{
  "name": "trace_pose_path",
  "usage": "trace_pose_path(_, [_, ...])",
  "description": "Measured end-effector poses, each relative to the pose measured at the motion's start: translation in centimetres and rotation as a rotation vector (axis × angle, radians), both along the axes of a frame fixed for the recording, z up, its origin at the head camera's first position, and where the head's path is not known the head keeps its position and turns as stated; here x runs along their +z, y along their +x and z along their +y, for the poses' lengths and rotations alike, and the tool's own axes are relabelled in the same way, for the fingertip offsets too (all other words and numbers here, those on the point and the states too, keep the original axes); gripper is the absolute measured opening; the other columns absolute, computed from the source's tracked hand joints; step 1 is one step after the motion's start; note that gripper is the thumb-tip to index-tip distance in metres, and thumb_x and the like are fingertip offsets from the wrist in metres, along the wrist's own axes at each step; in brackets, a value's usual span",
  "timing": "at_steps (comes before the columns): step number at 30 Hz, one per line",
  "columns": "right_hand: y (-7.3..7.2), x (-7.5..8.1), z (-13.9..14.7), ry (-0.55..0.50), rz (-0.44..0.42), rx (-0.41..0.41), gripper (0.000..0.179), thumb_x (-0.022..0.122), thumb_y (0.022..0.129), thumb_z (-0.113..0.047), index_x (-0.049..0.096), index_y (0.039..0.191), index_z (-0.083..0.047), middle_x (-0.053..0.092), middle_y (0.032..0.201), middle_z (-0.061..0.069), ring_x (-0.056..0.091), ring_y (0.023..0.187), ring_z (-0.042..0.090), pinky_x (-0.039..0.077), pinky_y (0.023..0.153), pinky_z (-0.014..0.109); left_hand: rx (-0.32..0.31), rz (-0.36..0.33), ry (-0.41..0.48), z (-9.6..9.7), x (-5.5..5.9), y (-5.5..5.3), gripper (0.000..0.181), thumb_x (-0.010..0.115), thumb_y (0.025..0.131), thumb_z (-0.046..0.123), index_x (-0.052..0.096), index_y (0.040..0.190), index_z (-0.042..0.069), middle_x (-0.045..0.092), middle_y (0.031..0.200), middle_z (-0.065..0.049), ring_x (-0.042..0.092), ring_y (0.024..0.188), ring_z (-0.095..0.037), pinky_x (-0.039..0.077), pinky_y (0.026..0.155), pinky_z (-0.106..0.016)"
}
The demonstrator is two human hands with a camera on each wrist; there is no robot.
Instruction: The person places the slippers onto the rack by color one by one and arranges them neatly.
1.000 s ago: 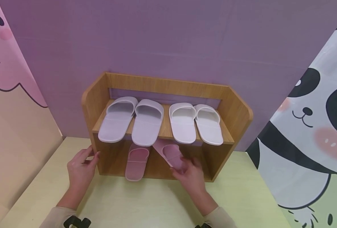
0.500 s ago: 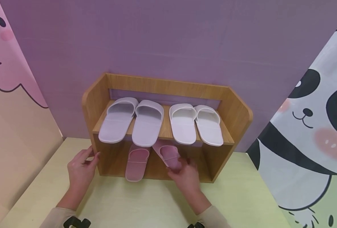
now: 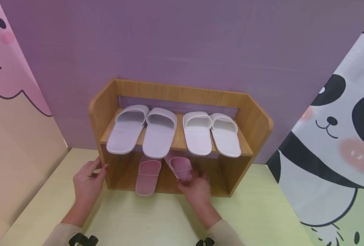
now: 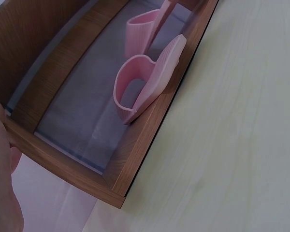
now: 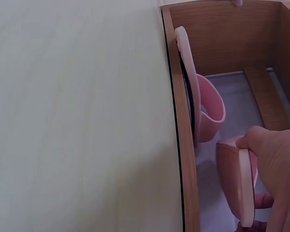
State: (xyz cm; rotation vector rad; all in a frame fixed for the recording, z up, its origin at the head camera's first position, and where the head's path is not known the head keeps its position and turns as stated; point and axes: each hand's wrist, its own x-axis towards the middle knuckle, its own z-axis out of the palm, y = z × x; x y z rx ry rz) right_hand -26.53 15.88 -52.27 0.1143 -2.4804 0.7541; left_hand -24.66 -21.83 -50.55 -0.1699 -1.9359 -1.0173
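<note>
My right hand [image 3: 197, 189] grips the heel end of a pink slipper [image 3: 181, 166], which slants inside the lower level of a small wooden shoe rack [image 3: 182, 89]. In the right wrist view this slipper [image 5: 234, 181] appears tilted above the rack's bottom board, thumb on one side and fingers on the other. To its left a second pink slipper [image 3: 148, 177] rests on the lower level, heel toward me; the left wrist view shows its strap and sole [image 4: 159, 72] side-on. My left hand [image 3: 89, 177] holds the front edge of the rack's left side panel [image 4: 58, 162].
On the upper shelf sit two pale lilac slippers [image 3: 159, 135] at left and two white slippers [image 3: 198, 135] at right, heels overhanging the front. The rack stands on a pale wood table [image 3: 139, 222] against a purple wall [image 3: 182, 44]. A panda picture [image 3: 339, 136] is at right.
My right hand has moved left and slightly inward with the pink slipper, bringing it nearer the other pink one. The left hand stays on the rack.
</note>
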Motion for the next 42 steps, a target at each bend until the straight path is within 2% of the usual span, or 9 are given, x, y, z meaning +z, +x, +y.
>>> trace_pose_path(6, [-0.1,-0.4,-0.3,0.012,0.009,-0.012,0.054,0.094,0.076,-0.04,0.071,0.106,-0.001,0.06,0.1,0.021,0.061,0.087,0.04,0.056,0.065,0.052,0.004,-0.008,0.004,-0.1,-0.1,0.0,0.047,0.088,0.087,-0.011,0.079,0.132,-0.001,0.08,0.1,-0.017,0.078,0.089,-0.037,0.049,0.078,-0.002])
trace_pose_path(10, [-0.3,-0.7,-0.6,0.035,0.011,-0.017,0.054,0.093,0.077,-0.041,0.072,0.105,-0.001,0.06,0.097,0.021,0.062,0.086,0.042,0.056,0.066,0.053,0.007,-0.011,0.004,-0.1,-0.1,-0.1,0.047,0.088,0.087,-0.01,0.079,0.132,0.0,0.08,0.101,-0.017,0.079,0.089,-0.037,0.048,0.078,-0.001])
trace_pose_path(16, [-0.4,-0.7,-1.0,0.067,-0.003,-0.022,0.051,0.092,0.08,-0.043,0.075,0.106,-0.002,0.06,0.094,0.024,0.063,0.086,0.047,0.057,0.069,0.057,0.011,0.001,0.004,-0.1,-0.3,-0.3,0.046,0.089,0.086,-0.01,0.079,0.13,-0.001,0.08,0.099,-0.017,0.078,0.087,-0.035,0.049,0.077,-0.001])
trace_pose_path(23, [-0.5,-0.8,-1.2,0.104,-0.082,-0.015,0.053,0.089,0.081,-0.043,0.078,0.113,-0.002,0.063,0.094,0.028,0.062,0.098,0.049,0.055,0.086,0.06,0.019,-0.012,-0.01,0.1,-0.1,-0.2,0.041,0.088,0.088,-0.009,0.08,0.128,-0.002,0.08,0.099,-0.016,0.076,0.088,-0.033,0.049,0.077,-0.002])
trace_pose_path(26, [-0.4,-0.9,-1.2,0.089,-0.085,-0.008,0.053,0.089,0.081,-0.043,0.077,0.112,-0.002,0.062,0.096,0.03,0.061,0.097,0.051,0.055,0.083,0.061,0.016,-0.019,-0.006,0.1,0.0,-0.1,0.042,0.088,0.088,-0.01,0.08,0.129,-0.002,0.08,0.1,-0.016,0.076,0.089,-0.034,0.048,0.077,-0.001])
trace_pose_path(29, [-0.9,-1.8,-1.1,0.103,-0.046,-0.016,0.055,0.085,0.083,-0.049,0.075,0.11,-0.002,0.06,0.098,0.03,0.061,0.092,0.051,0.056,0.075,0.061,0.012,-0.023,-0.003,0.1,0.1,-0.1,0.042,0.088,0.089,-0.009,0.079,0.129,-0.001,0.079,0.1,-0.017,0.077,0.09,-0.035,0.048,0.078,-0.001])
trace_pose_path(33, [-1.7,-2.9,-0.9,0.126,-0.023,-0.02,0.058,0.084,0.079,-0.054,0.072,0.106,-0.004,0.058,0.098,0.029,0.06,0.085,0.049,0.054,0.065,0.059,0.009,-0.021,-0.002,0.1,0.3,-0.2,0.041,0.088,0.089,-0.008,0.08,0.129,-0.002,0.079,0.1,-0.018,0.078,0.091,-0.036,0.047,0.078,0.0])
trace_pose_path(37, [-1.8,-3.0,-0.9,0.134,-0.052,-0.002,0.06,0.088,0.076,-0.05,0.069,0.106,-0.002,0.059,0.105,0.032,0.06,0.088,0.051,0.056,0.069,0.061,0.013,-0.021,-0.002,0.1,0.2,-0.1,0.039,0.088,0.089,-0.009,0.08,0.127,-0.003,0.079,0.099,-0.018,0.078,0.09,-0.037,0.046,0.078,0.001])
trace_pose_path(42, [-2.9,-5.1,-0.5,0.196,-0.042,-0.005,0.072,0.091,0.07,-0.056,0.067,0.11,-0.002,0.061,0.112,0.03,0.06,0.093,0.05,0.056,0.07,0.061,0.018,-0.035,-0.006,0.0,0.1,-0.1,0.038,0.088,0.089,-0.008,0.08,0.126,-0.003,0.078,0.099,-0.019,0.079,0.09,-0.038,0.045,0.077,0.002])
